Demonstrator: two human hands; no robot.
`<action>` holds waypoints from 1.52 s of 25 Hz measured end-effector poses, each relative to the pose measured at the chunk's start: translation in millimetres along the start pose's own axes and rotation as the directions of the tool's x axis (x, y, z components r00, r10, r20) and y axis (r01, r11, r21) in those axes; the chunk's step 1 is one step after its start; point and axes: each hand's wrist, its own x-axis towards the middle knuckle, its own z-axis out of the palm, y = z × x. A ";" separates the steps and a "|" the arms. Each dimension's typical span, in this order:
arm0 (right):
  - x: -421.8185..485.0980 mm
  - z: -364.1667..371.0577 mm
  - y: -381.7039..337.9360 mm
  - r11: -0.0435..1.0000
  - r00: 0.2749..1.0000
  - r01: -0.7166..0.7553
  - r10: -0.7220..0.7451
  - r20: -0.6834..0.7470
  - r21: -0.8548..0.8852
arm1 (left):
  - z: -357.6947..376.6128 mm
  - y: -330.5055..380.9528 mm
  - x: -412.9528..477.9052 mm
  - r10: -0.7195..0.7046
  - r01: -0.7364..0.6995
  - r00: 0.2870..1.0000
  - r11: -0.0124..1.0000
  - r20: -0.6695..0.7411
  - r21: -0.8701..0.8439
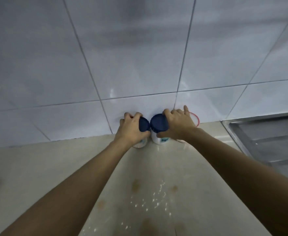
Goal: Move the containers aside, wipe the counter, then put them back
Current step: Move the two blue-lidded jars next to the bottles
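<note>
Two white containers with dark blue lids stand side by side on the beige counter (37, 167), against the tiled wall. My left hand (131, 128) grips the left container (143, 125) from above, fingers around its lid. My right hand (177, 125) grips the right container (158, 126), thumb on its front. Behind my right hand a third container with a red rim (196, 119) is mostly hidden. Both gripped containers rest on the counter.
Brown stains (135, 186) and scattered white crumbs (157, 198) lie on the counter between my forearms. A steel sink drainboard (267, 135) sits at the right. The white tiled wall (140, 57) rises directly behind the containers.
</note>
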 end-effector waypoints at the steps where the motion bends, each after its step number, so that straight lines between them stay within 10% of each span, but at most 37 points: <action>1: 2.7 -0.2 -3.4 1.000 0.999 0.016 -0.017 -0.029 -0.025 | -0.4 -0.9 2.3 0.002 -0.001 1.000 1.000 -0.030 0.029; 12: -40.8 3.1 -116.4 0.919 0.879 0.388 -0.347 -0.327 0.066 | -66.2 -104.5 -155.0 -0.219 0.180 0.949 0.967 -0.228 -0.181; 20: -78.6 -2.1 -336.9 0.725 0.783 0.617 -0.603 -0.153 0.306 | -131.7 -255.0 -320.4 -0.445 0.439 0.838 0.894 -0.315 -0.092; 38: -87.3 29.8 -472.2 0.721 0.832 0.530 -0.543 -0.110 0.446 | -128.8 -348.6 -363.4 -0.417 0.500 0.723 0.866 -0.550 0.001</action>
